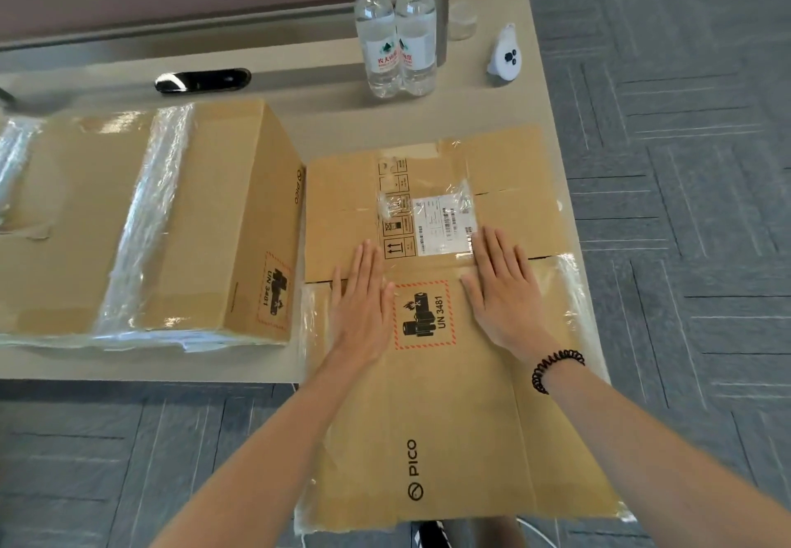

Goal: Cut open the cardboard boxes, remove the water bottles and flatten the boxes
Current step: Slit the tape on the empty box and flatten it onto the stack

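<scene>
My left hand point(361, 299) and right hand point(507, 295), fingers straight and flat, press the flattened brown cardboard box point(462, 419) overhanging the beige table's point(334, 119) near edge, two clear plastic water bottles point(396, 29) standing beyond.

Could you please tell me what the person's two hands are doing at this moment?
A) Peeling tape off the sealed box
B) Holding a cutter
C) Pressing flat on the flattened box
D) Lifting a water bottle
C: the left hand and right hand lie palm-down with straight fingers on the flattened cardboard box, one on each side of its UN 3481 battery label.
</scene>
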Demonstrator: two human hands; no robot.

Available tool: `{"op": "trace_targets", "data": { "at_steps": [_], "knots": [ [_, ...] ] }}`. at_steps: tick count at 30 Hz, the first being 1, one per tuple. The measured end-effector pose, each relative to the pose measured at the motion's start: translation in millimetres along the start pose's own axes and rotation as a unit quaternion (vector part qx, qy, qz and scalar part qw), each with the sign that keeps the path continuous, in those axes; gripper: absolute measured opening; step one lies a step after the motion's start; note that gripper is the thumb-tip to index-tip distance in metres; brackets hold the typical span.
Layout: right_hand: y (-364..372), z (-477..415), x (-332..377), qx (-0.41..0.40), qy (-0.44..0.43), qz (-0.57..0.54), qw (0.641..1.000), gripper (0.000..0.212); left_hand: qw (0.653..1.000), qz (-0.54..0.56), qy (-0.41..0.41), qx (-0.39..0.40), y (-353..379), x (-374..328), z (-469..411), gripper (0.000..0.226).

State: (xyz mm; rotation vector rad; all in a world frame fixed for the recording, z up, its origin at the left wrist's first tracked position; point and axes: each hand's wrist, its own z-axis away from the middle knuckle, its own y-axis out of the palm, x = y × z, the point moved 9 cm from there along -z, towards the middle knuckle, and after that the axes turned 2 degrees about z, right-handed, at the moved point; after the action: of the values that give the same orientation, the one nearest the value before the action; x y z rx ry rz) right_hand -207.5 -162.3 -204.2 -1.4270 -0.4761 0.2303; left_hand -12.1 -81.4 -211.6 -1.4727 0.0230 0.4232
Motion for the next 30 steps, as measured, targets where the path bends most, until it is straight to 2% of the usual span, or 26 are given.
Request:
{"op": "trace_targets", "data": {
  "at_steps": [9,13,15,18,21,25,27,30],
  "knots": [
    [-5.6,1.7,-1.0,-0.024,0.001,-0.023,0.999,0.062,1.000,0.015,0.005,-0.024,-0.4,5.5,-2.4,0.057],
    [-18.6,4.9,-2.5,-0.038,0.002,-0.092,0.995,0.055,0.984,0.174,0.024,-0.036,-16.1,1.4,1.7,0.054],
    [-33.8,7.1,-17.6,-0.078,0.061,-0.128,0.987,0.049,0.974,0.208,-0.030,-0.081,-30.7,19.4,9.6,0.052],
    [-52.6,22.5,-57.9,-0.151,0.216,-0.168,0.950,0.044,0.963,0.177,-0.140,-0.145,-44.1,58.5,34.2,0.050],
    [-53.0,37.9,-86.8,-0.139,0.322,-0.238,0.906,0.040,0.959,0.184,-0.170,-0.134,-40.1,71.3,49.2,0.054],
    [-47.2,36.4,-107.9,-0.104,0.364,-0.332,0.864,0.034,0.959,0.202,-0.178,-0.094,-27.4,73.0,48.6,0.054],
    [-44.6,32.0,-116.3,-0.067,0.395,-0.377,0.835,0.017,0.959,0.194,-0.187,-0.088,-29.1,73.4,48.2,0.054],
    [-37.8,25.2,-126.9,-0.029,0.425,-0.461,0.778,0.021,0.960,0.193,-0.183,-0.083,-31.4,72.3,47.9,0.053]
  ]
}}
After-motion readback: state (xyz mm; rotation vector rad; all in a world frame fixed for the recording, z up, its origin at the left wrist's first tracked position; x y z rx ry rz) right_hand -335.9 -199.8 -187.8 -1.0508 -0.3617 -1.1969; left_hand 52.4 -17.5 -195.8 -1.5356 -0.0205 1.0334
